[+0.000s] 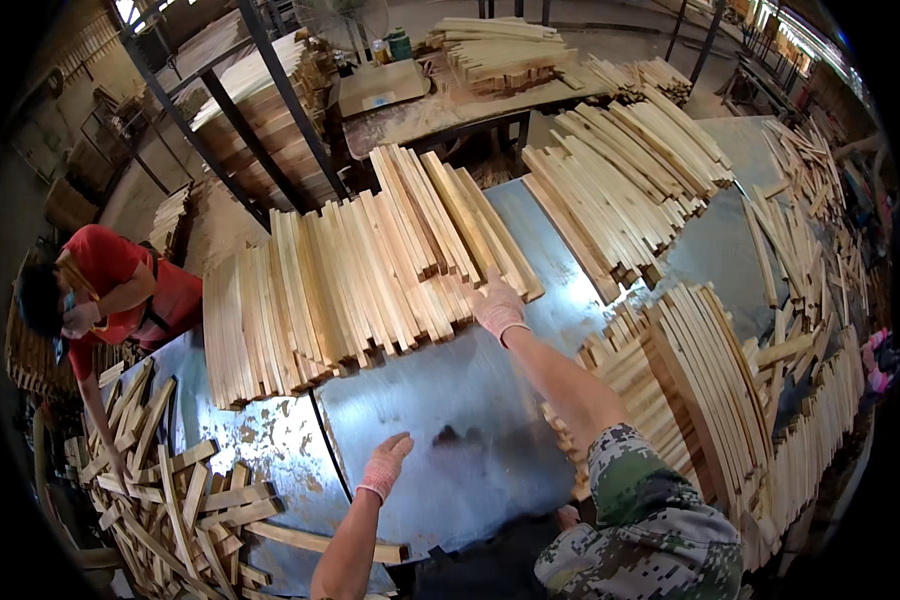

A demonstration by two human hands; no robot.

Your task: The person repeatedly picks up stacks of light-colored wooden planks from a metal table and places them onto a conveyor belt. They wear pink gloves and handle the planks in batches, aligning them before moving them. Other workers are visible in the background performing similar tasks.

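My right hand [499, 305], in a pale pink glove, reaches forward to the near ends of a long row of wooden strips [310, 285]. Its fingers are apart and touch or nearly touch the strips at the row's right end; I see no strip gripped in them. A shorter upper layer of strips [407, 215] rests on that row. Lower down, my gloved left hand [385, 467] hovers over the bare metal tabletop [440, 400]. Its fingers are stretched out and it holds nothing.
Loose wood pieces [185, 500] lie jumbled at the left, where a person in red [135, 290] reaches in. Stacked strips [710, 370] stand close to my right arm. More strips [620, 190] lie farther right, and scattered offcuts [800, 230] cover the far right.
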